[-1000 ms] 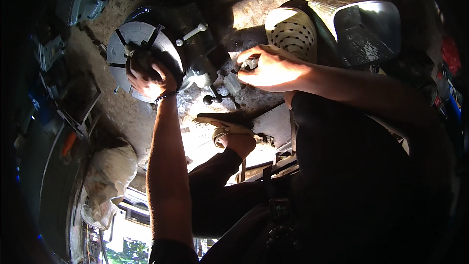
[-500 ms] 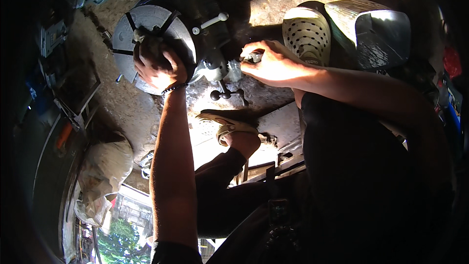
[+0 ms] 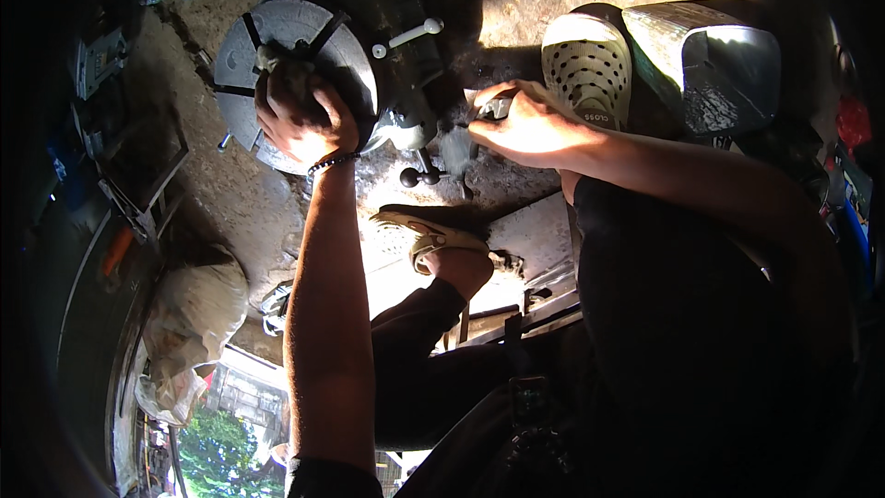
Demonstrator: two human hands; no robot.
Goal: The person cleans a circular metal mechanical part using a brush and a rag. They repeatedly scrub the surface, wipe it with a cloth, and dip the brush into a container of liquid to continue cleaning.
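Observation:
A round grey rotary table (image 3: 350, 74) with dark radial slots stands at the upper left on the floor. My left hand (image 3: 300, 111) rests on its face, fingers curled over a crumpled greyish rag (image 3: 267, 57) that shows past the fingertips. To the right of the table's crank, my right hand (image 3: 530, 124) is closed on what looks like a brush, with blurred pale bristles (image 3: 455, 149) below the thumb. A shiny grey part shows between thumb and forefinger; the rest is covered by the hand. A light lever (image 3: 410, 37) and a dark-knobbed crank (image 3: 419, 175) stick out from the table's side.
My feet in cream clogs (image 3: 587, 69) stand right of and below the table. Beside the right clog lies a cut-open container (image 3: 728, 78) with a dark inside. A pale plastic sack (image 3: 198, 304) sits at lower left, near a metal frame (image 3: 152, 194).
My right hand has shifted slightly right and down with the brush, whose bristles now sit over the crank area. My left hand stays on the table face. The whole view has drifted slightly.

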